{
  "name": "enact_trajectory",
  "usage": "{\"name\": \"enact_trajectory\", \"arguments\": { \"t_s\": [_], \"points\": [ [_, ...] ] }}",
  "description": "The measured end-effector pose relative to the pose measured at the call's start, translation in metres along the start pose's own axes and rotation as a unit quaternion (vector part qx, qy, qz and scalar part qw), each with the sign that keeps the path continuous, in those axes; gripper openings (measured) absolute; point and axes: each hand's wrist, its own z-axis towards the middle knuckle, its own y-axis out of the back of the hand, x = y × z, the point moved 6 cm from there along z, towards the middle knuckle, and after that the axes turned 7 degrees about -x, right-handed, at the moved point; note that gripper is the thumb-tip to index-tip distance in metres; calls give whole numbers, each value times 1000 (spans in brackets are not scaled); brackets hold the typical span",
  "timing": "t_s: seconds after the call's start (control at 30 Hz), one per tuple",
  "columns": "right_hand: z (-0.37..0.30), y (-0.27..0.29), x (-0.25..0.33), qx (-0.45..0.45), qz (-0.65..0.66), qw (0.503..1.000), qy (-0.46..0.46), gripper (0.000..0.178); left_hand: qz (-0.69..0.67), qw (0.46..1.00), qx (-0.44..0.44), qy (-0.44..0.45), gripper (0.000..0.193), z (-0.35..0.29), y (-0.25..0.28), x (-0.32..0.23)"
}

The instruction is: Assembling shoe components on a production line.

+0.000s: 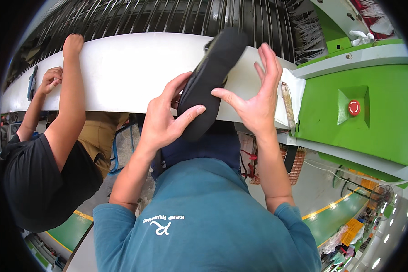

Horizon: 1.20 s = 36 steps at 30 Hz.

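Note:
A shoe (pixel 206 84) with a flat black sole is held up over the front edge of a white worktop (pixel 118 72), its sole turned toward me. My left hand (pixel 158 120) grips the lower end of the shoe from the left, thumb pressed on the sole and fingers partly hidden behind it. A little of the pale upper shows along the left rim. To the right, my right hand (pixel 260 97) has its fingers raised and spread. Its thumb tip is at the sole's right edge; I cannot tell whether it touches.
Metal rods (pixel 167 16) run behind the worktop. At right stands a green machine (pixel 362 122) with a red button (pixel 354 107). A slim tool with a wrapped handle (pixel 286 102) lies beside it. A co-worker's arms (pixel 70 86) rest at the left, near a dark object (pixel 32 84).

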Motion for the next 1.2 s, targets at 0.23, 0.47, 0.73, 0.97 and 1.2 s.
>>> {"name": "enact_trajectory", "arguments": {
  "t_s": [0.23,0.47,0.73,0.97,1.2],
  "points": [
    [18,6,5,44,-39,995,76,99,67,996,45,-24,63,10,3,0],
    [17,13,6,80,-43,996,25,86,75,994,23,-75,61,6,-11,-8],
    [5,34,-29,110,-1,992,-68,69,53,997,39,-49,63,2,-35,-6],
    [5,42,-36,136,-16,987,-90,67,67,997,29,-40,50,5,-45,-16],
    [9,47,-57,136,54,981,-128,49,82,995,41,-51,47,8,-46,-20]
  ]
}}
